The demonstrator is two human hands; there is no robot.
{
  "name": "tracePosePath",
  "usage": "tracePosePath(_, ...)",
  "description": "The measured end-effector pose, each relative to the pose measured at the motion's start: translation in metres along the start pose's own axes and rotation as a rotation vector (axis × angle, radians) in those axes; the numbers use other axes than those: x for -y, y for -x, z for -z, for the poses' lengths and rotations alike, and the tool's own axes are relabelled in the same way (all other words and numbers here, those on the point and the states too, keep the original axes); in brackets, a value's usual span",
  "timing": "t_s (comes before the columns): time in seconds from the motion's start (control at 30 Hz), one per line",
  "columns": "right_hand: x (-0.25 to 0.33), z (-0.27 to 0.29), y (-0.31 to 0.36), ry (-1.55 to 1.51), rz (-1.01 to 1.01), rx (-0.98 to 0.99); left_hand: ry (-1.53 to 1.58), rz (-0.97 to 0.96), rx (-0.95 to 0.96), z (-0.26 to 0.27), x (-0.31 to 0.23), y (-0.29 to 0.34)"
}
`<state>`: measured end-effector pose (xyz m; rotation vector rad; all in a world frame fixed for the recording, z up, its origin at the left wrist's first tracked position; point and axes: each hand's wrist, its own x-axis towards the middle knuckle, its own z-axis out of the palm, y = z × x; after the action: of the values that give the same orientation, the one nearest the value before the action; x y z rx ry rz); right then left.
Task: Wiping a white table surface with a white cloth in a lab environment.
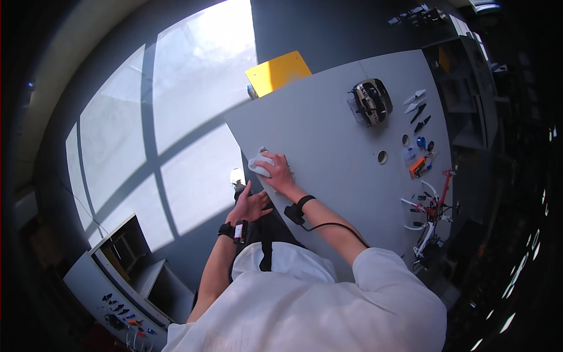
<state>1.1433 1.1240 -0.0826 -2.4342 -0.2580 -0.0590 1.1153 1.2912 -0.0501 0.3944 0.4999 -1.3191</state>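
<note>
My right hand [278,173] grips a crumpled white cloth [261,163] and presses it on the grey tabletop [328,146], close to the table's left edge. Its fingers are bent over the cloth, which bunches out to the left of them. Just off that same edge, nearer my body, my left hand [252,205] hangs with its thumb and fingers apart and nothing in it. Black straps with small devices sit on both my wrists, and a dark cable runs along my right forearm.
On the table's right side lie a drone frame [433,210] with red and white arms, loose propellers [417,105], an orange part [418,167] and a dark rounded device [372,102]. A yellow board [278,71] stands beyond the far edge. An open cabinet [146,276] is at lower left.
</note>
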Motion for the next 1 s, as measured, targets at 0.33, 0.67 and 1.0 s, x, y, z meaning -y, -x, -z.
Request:
tracePosePath(0.33, -0.129, 0.074, -0.104, 0.201, -0.244, -0.3, 0.026, -0.002, 0.018, 0.005, 0.0, 0.006)
tracePosePath(0.67, -0.169, 0.086, -0.136, 0.433, -0.317, -0.471, -0.016, 0.0, 0.051, 0.002, 0.001, 0.002)
tracePosePath(1.0, -0.038, 0.01, -0.087, 0.153, -0.039, -0.171, 0.028, 0.013, -0.101, 0.003, 0.003, -0.003)
